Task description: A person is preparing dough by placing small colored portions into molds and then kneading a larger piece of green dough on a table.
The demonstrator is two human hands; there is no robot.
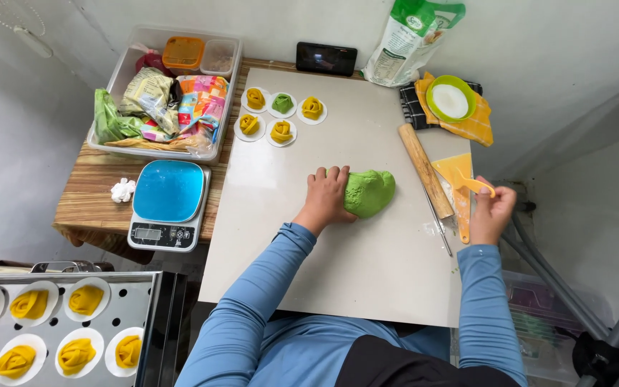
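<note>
Work looks abt midway, judging by what lies around: a steel tray (134, 301) at lower left already carries rows of shaped yellow rolls (77, 352) on white paper rounds, and five more small rolls (281, 131), four yellow and one green, sit on rounds at the far left of the pale board (338, 272). What's left is the green dough lump (368, 192), unshaped and in one piece, lying near the board's middle, a bit right. L hand (327, 197) lies flat w/ fingers spread, palm pressing the lump's left side, not gripping round it. R hand (492, 211) is off the board's right edge, fingers pinched on a small yellow scoop handle (480, 186), just above a yellow scraper (458, 188). A wooden rolling pin (425, 170) lies diagonally along the right edge, touching the scraper, w/ a thin metal tool beside it. Room: the near half of the board is bare, so plenty of space toward the body; far centre is open too. Tight spots are the right edge (pin, scraper) and far left corner (rolls). Left of the board a blue scale (168, 203) sits close, a clear bin of packets (166, 93) behind it. A green bowl (450, 98) on a cloth and a flour bag stand at the far right, by the wall.
</note>
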